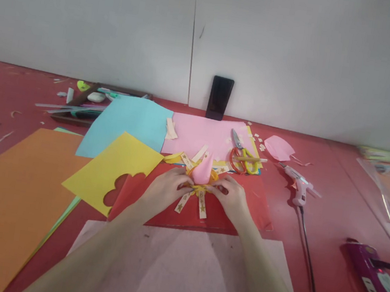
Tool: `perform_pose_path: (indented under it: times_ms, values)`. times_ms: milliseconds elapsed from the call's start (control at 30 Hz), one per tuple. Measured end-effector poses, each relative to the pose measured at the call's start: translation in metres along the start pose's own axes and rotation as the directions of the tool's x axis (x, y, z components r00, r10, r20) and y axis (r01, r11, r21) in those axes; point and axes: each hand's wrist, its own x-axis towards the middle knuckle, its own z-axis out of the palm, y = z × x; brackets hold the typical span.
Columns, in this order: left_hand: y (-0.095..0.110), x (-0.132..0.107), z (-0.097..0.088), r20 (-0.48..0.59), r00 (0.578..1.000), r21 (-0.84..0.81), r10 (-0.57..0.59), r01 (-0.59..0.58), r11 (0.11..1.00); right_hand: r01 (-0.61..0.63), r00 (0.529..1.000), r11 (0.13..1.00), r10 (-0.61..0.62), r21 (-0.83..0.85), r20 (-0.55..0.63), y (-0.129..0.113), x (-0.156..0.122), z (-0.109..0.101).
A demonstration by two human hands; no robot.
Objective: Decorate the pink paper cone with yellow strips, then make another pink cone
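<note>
Left hand (166, 188) and right hand (230, 198) pinch opposite sides of yellow paper band (202, 187) around pink paper cone (202, 171), over red sheet (219, 222); star-marked strips (202, 206) fan outward from it; scissors (237, 143) lie just beyond right hand, glue gun (298, 185) farther right

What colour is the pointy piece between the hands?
The pointy piece is pink, seen best in the head view.

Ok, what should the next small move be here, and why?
Probably the left hand should steady the small yellow piece while the right hand gently presses its near edge: both hands appear to pinch it, one on either side, at the base of the pink cone.
</note>
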Motion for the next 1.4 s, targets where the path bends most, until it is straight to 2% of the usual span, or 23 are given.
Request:
perform_pose_path:
  times_ms: [267,967,1400]
  values:
    - [-0.0011,0.0001,0.0009,-0.014,0.999,0.06,0.033,-0.032,0.998,0.074,0.997,0.99,-0.073,-0.118,0.015,-0.0031,-0.0001,-0.0028]
    - [0.0009,-0.0012,-0.0014,0.012,1.0,0.012,0.02,-0.02,1.0,0.001,1.0,1.0,-0.001,-0.023,0.007,0.0017,0.0017,-0.0012]
    - [0.0076,-0.001,-0.0015,-0.01,1.0,0.074,0.024,-0.023,0.997,0.008,1.0,1.0,-0.007,-0.017,0.012,0.0006,0.0009,0.0002]
